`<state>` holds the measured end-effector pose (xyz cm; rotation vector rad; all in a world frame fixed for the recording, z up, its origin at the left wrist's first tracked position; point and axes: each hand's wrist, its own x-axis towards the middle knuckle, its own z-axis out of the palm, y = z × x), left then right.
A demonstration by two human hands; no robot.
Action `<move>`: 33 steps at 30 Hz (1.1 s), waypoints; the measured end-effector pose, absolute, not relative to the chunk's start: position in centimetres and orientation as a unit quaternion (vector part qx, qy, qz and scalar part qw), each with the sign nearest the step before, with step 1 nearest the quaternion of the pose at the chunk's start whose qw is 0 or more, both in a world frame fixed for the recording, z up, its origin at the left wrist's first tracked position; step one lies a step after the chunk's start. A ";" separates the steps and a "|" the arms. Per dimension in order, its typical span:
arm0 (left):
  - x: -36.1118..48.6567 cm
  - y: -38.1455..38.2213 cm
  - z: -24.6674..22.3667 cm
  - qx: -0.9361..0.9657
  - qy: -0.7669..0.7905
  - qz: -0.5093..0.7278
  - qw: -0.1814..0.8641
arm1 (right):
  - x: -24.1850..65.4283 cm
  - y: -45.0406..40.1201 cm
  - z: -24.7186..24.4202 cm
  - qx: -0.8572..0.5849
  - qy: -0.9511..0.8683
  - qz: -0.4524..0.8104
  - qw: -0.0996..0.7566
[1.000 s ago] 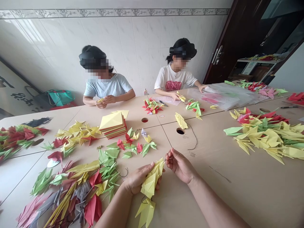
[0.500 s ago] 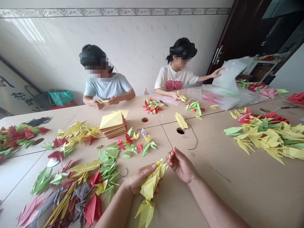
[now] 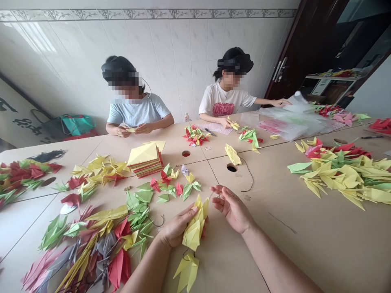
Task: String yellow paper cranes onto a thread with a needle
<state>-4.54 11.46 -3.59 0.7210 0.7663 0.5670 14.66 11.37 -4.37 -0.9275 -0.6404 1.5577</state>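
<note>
My left hand [image 3: 177,228] is wrapped round a bunch of folded yellow paper pieces [image 3: 194,231]. Below it, another yellow folded piece [image 3: 187,272] hangs on a dark thread. Just right of the bunch is my right hand [image 3: 231,208], its fingers curved and spread apart, with nothing clearly visible between them. Small red, green and yellow folded pieces [image 3: 179,189] lie beyond my hands. Behind those stands a stack of square paper [image 3: 146,160]. A yellow folded bundle [image 3: 232,154] with a dark thread lies beside a table hole.
Heaps of folded paper lie at the left [image 3: 117,244] and right [image 3: 345,175]. Across the table [image 3: 290,252], one person [image 3: 137,112] holds a small yellow paper. Another person [image 3: 226,99] reaches to clear plastic bags [image 3: 293,122]. A loose thread lies at the right.
My right hand's fingers have opened from a pinch. The yellow bunch has tilted more upright in my left hand. Across the table, the lifted plastic bag has come down.
</note>
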 end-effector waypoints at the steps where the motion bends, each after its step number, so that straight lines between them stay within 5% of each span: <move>1: -4.5 11.6 -3.6 0.334 0.370 0.283 0.819 | 14.4 11.3 -4.5 -0.415 -0.296 0.647 0.567; 9: -4.1 12.1 -3.8 0.298 0.407 0.432 0.747 | 11.2 8.9 -4.5 -0.472 -0.527 0.487 0.512; 21: -3.8 12.1 -3.3 0.257 0.388 0.489 0.738 | 11.4 8.5 -3.7 -0.398 -0.648 0.521 0.388; 33: -4.2 12.3 -4.0 0.260 0.372 0.455 0.766 | 10.9 8.5 -3.8 -0.407 -0.628 0.512 0.423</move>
